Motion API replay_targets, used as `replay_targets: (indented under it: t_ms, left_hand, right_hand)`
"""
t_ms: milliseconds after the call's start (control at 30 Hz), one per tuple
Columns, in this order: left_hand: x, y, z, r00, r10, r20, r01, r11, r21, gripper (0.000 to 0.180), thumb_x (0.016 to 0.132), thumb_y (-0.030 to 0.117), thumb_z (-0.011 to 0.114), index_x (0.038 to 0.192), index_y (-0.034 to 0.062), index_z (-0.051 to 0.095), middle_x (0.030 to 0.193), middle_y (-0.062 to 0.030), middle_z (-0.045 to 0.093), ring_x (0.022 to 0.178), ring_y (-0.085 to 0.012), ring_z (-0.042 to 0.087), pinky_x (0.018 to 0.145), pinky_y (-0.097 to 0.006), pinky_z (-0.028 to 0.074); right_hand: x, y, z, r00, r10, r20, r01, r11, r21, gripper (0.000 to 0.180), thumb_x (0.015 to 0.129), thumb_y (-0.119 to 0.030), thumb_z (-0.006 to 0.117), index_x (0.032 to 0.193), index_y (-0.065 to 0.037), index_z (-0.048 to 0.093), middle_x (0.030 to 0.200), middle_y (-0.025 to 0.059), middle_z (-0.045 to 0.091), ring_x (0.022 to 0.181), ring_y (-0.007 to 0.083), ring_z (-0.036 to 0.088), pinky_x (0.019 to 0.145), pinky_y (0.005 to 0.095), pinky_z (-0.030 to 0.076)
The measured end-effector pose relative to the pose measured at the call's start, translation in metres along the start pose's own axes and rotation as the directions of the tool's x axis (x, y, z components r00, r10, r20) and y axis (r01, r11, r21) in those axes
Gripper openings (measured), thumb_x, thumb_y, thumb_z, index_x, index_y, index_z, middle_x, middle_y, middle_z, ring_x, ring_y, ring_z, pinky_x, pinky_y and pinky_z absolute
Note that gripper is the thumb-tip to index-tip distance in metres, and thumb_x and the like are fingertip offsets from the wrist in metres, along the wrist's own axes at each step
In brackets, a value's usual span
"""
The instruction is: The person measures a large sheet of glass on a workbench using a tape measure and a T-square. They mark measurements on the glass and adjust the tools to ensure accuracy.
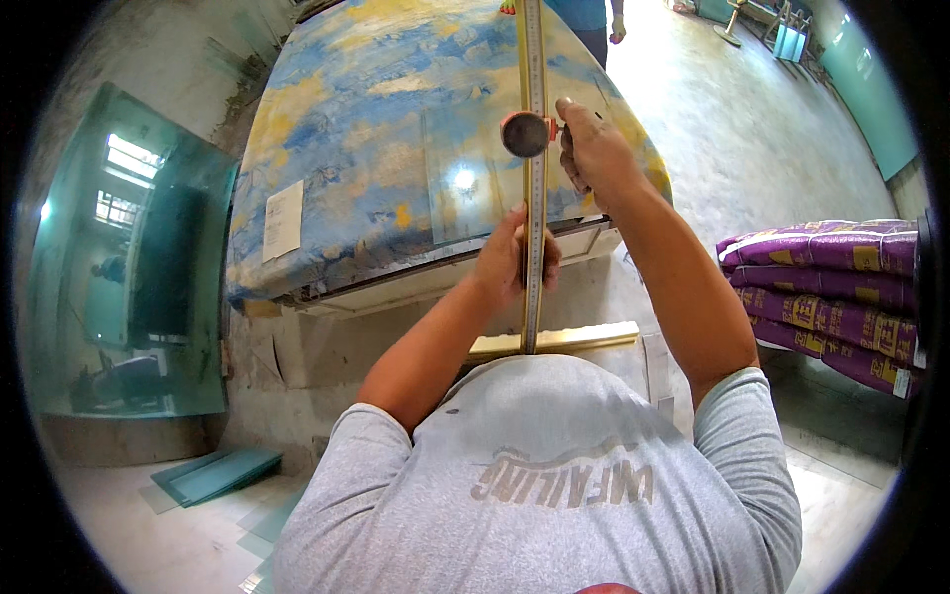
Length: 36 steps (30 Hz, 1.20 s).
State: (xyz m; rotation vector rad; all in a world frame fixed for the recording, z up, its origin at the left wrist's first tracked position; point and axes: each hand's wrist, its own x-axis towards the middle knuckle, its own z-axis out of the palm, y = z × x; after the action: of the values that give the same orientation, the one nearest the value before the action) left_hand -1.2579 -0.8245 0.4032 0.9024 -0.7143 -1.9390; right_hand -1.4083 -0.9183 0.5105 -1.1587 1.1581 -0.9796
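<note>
A long metal ruler bar (535, 84) with graduated markings runs from near my belly out over the cloth-covered table. My left hand (517, 259) is wrapped round the bar just off the table's near edge. A slider with a round dark disc (524, 135) and red fittings sits on the bar. My right hand (600, 158) is closed at the slider's right side, its fingers curled by the red fitting; what they pinch is hidden. A yellowish crosspiece (584, 339) lies across the bar's near end. Beneath the bar, a clear glass sheet (460, 188) rests on the table.
The table (327, 129) has a blue and yellow patterned cover with a paper sheet (283, 220) on it. Large glass panes (129, 267) lean at left; cut glass pieces (218, 477) lie below. Purple wrapped bundles (826, 302) stand right. Another person (591, 25) is at the far side.
</note>
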Motion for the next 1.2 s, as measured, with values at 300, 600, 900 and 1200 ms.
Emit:
replay_targets:
  t_ms: [300,600,900,1200]
  left_hand:
    - [0.021,0.077,0.009,0.951,0.224,0.214,-0.215,0.975,-0.064,0.075,0.094,0.076,0.047,0.098,0.0049,0.068,0.071,-0.0080,0.065,0.059,-0.0219,0.064,0.058,-0.035,0.053]
    - [0.016,0.069,0.017,0.985,0.103,0.137,-0.096,0.994,-0.055,0.080,0.089,0.084,0.046,0.080,0.0082,0.069,0.056,-0.0045,0.058,0.046,-0.0197,0.058,0.048,-0.035,0.051]
    - [0.004,0.088,0.025,0.981,-0.103,0.161,0.106,0.994,-0.006,0.095,0.073,0.100,0.043,0.072,0.0086,0.070,0.055,-0.0069,0.059,0.046,-0.0242,0.059,0.058,-0.040,0.050]
    - [0.008,0.083,0.010,0.952,-0.090,0.292,0.095,0.995,-0.005,0.095,0.071,0.101,0.043,0.072,0.0085,0.067,0.058,-0.0062,0.059,0.049,-0.0232,0.058,0.061,-0.042,0.048]
  right_hand:
    - [-0.005,-0.020,0.011,0.982,-0.178,-0.068,0.162,0.966,-0.201,0.051,0.101,-0.053,0.054,0.072,-0.011,0.053,0.058,0.0026,0.046,0.047,0.0137,0.039,0.045,0.0311,0.029]
    - [0.008,-0.004,-0.010,0.611,-0.746,0.265,0.720,0.384,-0.578,0.044,0.107,-0.041,0.053,0.091,0.000,0.056,0.071,0.0191,0.056,0.062,0.0328,0.054,0.063,0.0449,0.048]
    - [-0.004,-0.030,-0.018,0.656,-0.682,0.324,0.735,0.479,-0.481,0.046,0.104,-0.047,0.058,0.099,-0.001,0.055,0.079,0.0162,0.058,0.071,0.0271,0.057,0.069,0.0407,0.048]
    - [-0.004,-0.034,-0.015,0.666,-0.634,0.393,0.724,0.423,-0.544,0.048,0.107,-0.048,0.052,0.101,-0.001,0.056,0.083,0.0188,0.062,0.074,0.0313,0.062,0.072,0.0429,0.050]
